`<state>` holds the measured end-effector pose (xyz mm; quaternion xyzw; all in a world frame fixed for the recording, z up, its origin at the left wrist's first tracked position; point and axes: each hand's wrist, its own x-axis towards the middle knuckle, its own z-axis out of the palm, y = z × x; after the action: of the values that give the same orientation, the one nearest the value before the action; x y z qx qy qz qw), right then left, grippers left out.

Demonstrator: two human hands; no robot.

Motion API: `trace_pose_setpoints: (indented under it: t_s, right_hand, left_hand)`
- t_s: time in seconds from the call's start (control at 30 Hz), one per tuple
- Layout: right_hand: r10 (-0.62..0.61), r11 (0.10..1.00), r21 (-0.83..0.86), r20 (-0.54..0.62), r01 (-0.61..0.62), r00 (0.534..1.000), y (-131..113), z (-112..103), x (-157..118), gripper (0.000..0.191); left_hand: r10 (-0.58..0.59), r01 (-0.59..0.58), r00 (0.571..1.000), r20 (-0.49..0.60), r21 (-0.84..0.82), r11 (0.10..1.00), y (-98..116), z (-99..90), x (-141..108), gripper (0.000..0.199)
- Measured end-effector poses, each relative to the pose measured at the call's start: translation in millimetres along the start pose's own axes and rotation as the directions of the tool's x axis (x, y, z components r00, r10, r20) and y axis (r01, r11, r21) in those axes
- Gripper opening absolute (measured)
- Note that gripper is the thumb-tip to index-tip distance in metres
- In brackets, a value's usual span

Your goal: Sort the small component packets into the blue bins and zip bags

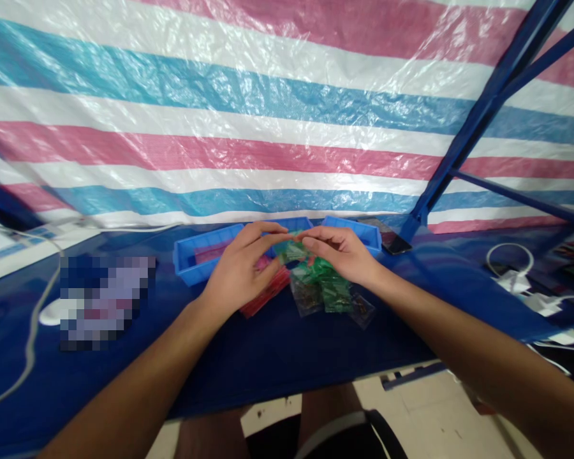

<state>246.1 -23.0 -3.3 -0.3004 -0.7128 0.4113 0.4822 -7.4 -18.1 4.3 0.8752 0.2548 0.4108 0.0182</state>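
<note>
Between the fingertips of both hands is a small green plastic bag (pixel 291 250), partly covered by fingers. My left hand (pixel 242 264) pinches its left side with thumb and fingers. My right hand (pixel 347 254) is closed at its upper right edge. Below the hands, more green plastic bags (pixel 337 292) lie on the blue table, beside a clear bag with dark contents (pixel 307 293) and a smaller clear bag (pixel 362 311). A stack of red packets (pixel 266 293) lies under my left hand, with something pink partly hidden next to it.
Behind the hands stand three blue bins: a left bin (pixel 186 271) with pink packets inside, a middle bin (pixel 291 223) and a right bin (pixel 374 236). A dark phone (pixel 396 242) lies right of them. White cables and chargers (pixel 514 280) are at the far right.
</note>
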Motion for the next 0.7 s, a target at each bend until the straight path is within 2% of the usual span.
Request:
trace_pose_setpoints:
  t_s: [0.13,0.23,0.33,0.47,0.53,0.63,0.7]
  right_hand:
    - [-0.031,0.998,-0.06,-0.026,0.03,0.999,-1.0,-0.8,-2.0,0.047]
    - [-0.101,0.987,-0.133,-0.103,0.087,0.99,0.5,-0.9,-2.6,0.038]
    - [-0.132,0.985,-0.132,-0.132,0.114,0.982,4.8,1.0,-1.2,0.035]
    - [-0.03,0.999,0.025,-0.104,0.032,0.994,10.8,4.2,1.9,0.038]
    - [0.018,0.996,0.084,-0.102,-0.009,0.995,11.5,4.8,3.1,0.043]
    - [0.031,0.994,0.109,-0.127,-0.017,0.991,10.1,4.6,4.2,0.049]
    - [0.02,0.994,0.112,-0.132,-0.006,0.991,9.2,4.2,4.4,0.051]
  left_hand:
    - [-0.078,0.075,0.994,-0.075,-0.044,0.996,1.0,-2.3,0.7,0.021]
    - [-0.196,0.192,0.978,-0.073,-0.06,0.98,0.4,-0.7,0.9,0.026]
    - [-0.284,0.276,0.958,-0.031,-0.15,0.949,-0.1,2.4,0.4,0.034]
    - [-0.339,0.344,0.938,0.07,-0.299,0.89,1.1,5.2,0.8,0.052]
    - [-0.326,0.331,0.943,0.069,-0.305,0.893,1.8,5.3,1.7,0.062]
    - [-0.217,0.22,0.975,0.036,-0.225,0.949,2.1,4.1,2.5,0.076]
    - [-0.11,0.114,0.993,0.037,-0.135,0.984,1.8,2.8,2.0,0.065]
